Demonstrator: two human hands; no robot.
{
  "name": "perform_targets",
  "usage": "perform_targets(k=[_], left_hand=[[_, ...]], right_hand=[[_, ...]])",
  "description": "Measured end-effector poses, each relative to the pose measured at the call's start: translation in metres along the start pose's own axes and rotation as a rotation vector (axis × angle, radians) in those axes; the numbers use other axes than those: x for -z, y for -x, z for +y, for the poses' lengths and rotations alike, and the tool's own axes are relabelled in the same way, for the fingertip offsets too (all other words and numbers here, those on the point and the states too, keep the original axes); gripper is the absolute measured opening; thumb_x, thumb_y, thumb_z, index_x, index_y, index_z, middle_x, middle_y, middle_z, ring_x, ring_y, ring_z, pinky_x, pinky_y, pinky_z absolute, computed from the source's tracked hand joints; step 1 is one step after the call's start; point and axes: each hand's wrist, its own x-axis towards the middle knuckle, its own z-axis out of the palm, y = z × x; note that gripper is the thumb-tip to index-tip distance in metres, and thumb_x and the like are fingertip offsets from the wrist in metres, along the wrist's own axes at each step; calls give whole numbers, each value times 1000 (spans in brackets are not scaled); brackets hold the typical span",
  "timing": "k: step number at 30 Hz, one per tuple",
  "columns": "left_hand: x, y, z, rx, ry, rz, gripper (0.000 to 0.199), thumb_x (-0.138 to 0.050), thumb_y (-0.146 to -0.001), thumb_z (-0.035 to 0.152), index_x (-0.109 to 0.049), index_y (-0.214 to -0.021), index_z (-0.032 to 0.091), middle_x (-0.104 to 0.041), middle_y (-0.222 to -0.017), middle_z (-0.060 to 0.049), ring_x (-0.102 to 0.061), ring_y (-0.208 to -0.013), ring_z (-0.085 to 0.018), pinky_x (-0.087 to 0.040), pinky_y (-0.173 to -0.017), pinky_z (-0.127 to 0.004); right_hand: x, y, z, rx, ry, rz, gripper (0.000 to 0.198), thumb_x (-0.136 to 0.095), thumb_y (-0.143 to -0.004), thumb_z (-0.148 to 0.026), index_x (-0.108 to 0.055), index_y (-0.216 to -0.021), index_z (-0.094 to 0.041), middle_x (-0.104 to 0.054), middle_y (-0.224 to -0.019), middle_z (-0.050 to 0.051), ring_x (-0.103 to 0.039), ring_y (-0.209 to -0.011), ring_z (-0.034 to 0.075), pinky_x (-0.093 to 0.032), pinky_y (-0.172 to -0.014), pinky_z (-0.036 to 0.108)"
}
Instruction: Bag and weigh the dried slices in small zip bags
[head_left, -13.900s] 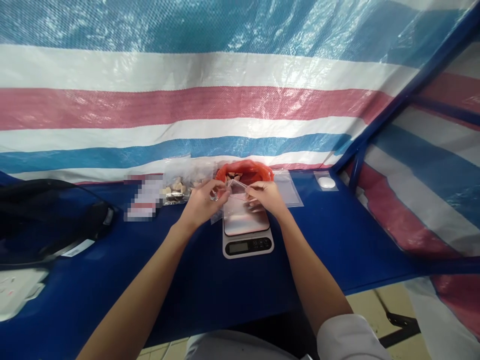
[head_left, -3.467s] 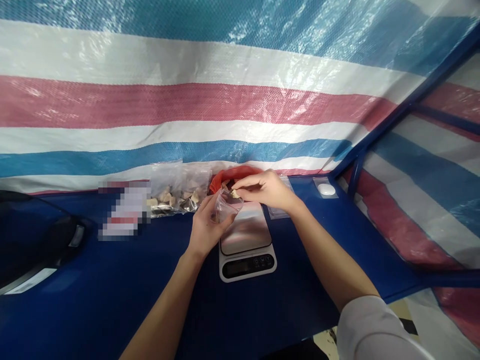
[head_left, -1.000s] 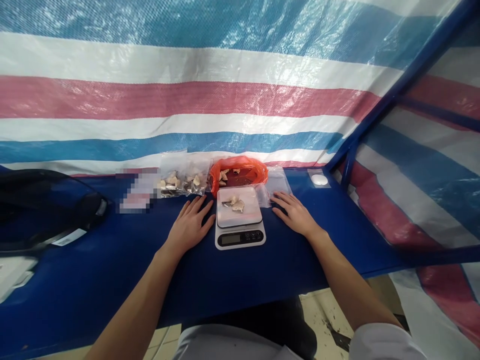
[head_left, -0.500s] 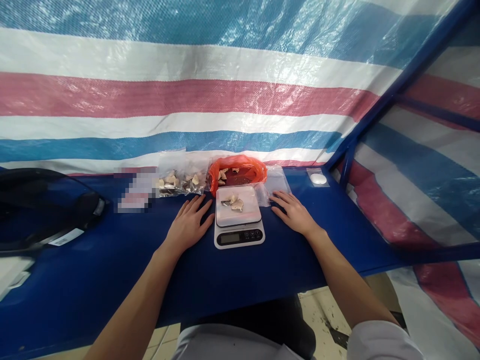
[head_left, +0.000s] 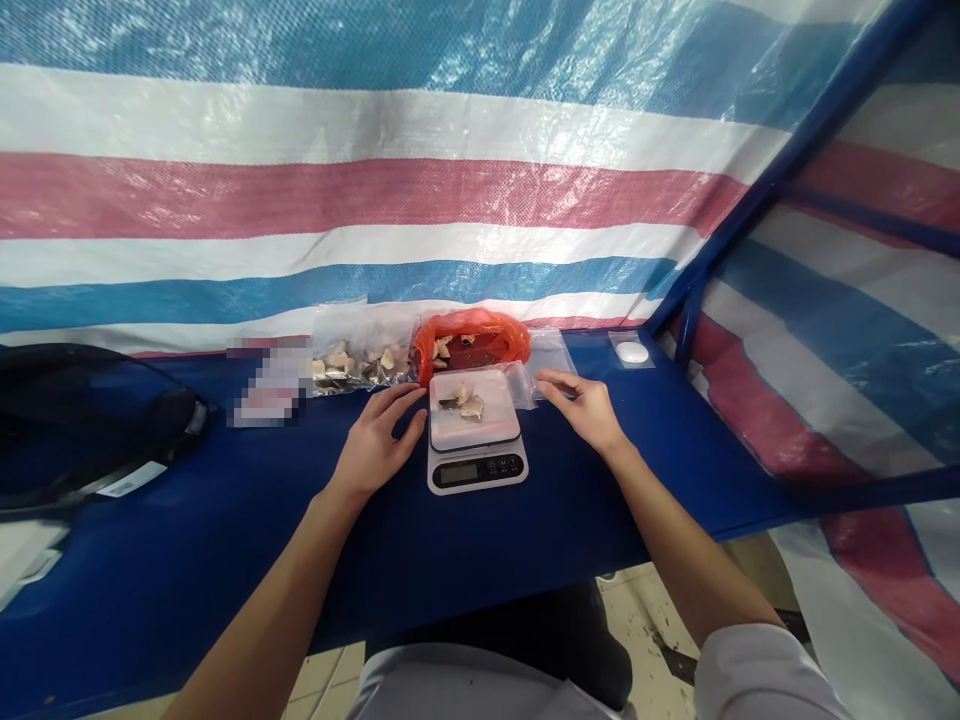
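Note:
A white kitchen scale (head_left: 480,475) with a dark display strip sits on the blue table in front of me. On its plate lie a few pale, dried-looking pieces (head_left: 471,404) with dark parts. My left hand (head_left: 380,435) is just left of the scale, thumb and fingers apart, holding nothing. On the other side, my right hand (head_left: 581,405) is beside a clear plastic bag (head_left: 551,352), its thumb and fingers apart and nothing visible between them. Behind the scale stands an open orange plastic bag (head_left: 510,340) with more such pieces inside.
Clear bags of similar pieces (head_left: 337,365) lie behind my left hand. A white oval object in a small bag (head_left: 632,352) lies at the back right. At left is a black mesh item (head_left: 90,420). Striped sheeting (head_left: 375,190) hangs behind; a blue frame post (head_left: 694,280) stands right.
Both hands have risen from lying flat on the table, their fingers drawn more together and slightly curled. The pieces stay on the scale. The view has shifted slightly.

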Motion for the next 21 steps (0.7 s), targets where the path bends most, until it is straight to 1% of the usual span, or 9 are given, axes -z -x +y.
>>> perform_targets(k=[2, 5, 8, 10, 13, 16, 18, 21], left_hand=[[-3, -5, 5, -78, 38, -5, 31, -54, -97, 33, -66, -123, 21, -68, -126, -11, -64, -118, -24, -51, -106, -40], [-9, -11, 10, -137, 78, -52, 33, -55, -97, 33, -65, -126, 21, -66, -130, -12, -62, -122, -25, -51, -107, -41], [-13, -14, 14, -136, 94, -118, 35, -53, -98, 36, -64, -128, 21, -65, -132, -12, -62, -123, -26, -51, -107, -43], [-14, -13, 16, -130, 98, -137, 36, -52, -98, 37, -65, -127, 21, -66, -130, -12, -63, -121, -26, -52, -107, -43], [-13, -13, 18, -131, 87, -120, 35, -53, -98, 39, -67, -125, 21, -69, -127, -12, -65, -119, -26, -52, -105, -44], [-11, -18, 20, -109, 73, -77, 37, -56, -96, 41, -66, -126, 21, -68, -128, -12, -64, -120, -27, -51, -106, -45], [-12, -24, 23, -86, 81, -74, 47, -60, -93, 45, -60, -134, 21, -64, -135, -13, -59, -128, -28, -47, -111, -46], [-17, -38, 31, -34, 122, -137, 82, -69, -84, 55, -41, -151, 19, -50, -151, -16, -45, -142, -33, -40, -117, -50]], right_hand=[[-9, -6, -7, -77, -175, 24, 44, -74, -77, -50, -77, -108, -18, -79, -108, 8, -74, -104, 29, -59, -98, 42], [-21, -15, -15, -135, -305, 8, 49, -80, -70, -50, -78, -105, -16, -79, -103, 10, -75, -97, 29, -62, -87, 43], [-27, -22, -19, -124, -350, -41, 49, -84, -64, -48, -80, -98, -15, -79, -99, 10, -75, -88, 27, -62, -83, 42], [-29, -25, -21, -110, -371, -69, 48, -86, -61, -47, -80, -95, -14, -79, -94, 10, -74, -81, 24, -62, -79, 40], [-28, -28, -27, -96, -393, -97, 46, -87, -60, -46, -80, -93, -15, -79, -89, 8, -72, -75, 21, -61, -73, 37], [-27, -31, -40, -53, -381, -149, 42, -86, -62, -44, -80, -93, -17, -79, -92, 7, -73, -79, 21, -61, -74, 36], [-27, -34, -51, 6, -363, -190, 38, -85, -65, -43, -80, -94, -18, -79, -94, 7, -74, -85, 22, -62, -81, 37], [-31, -39, -68, 97, -346, -246, 34, -83, -69, -41, -80, -95, -20, -80, -96, 6, -74, -91, 23, -61, -86, 39]])
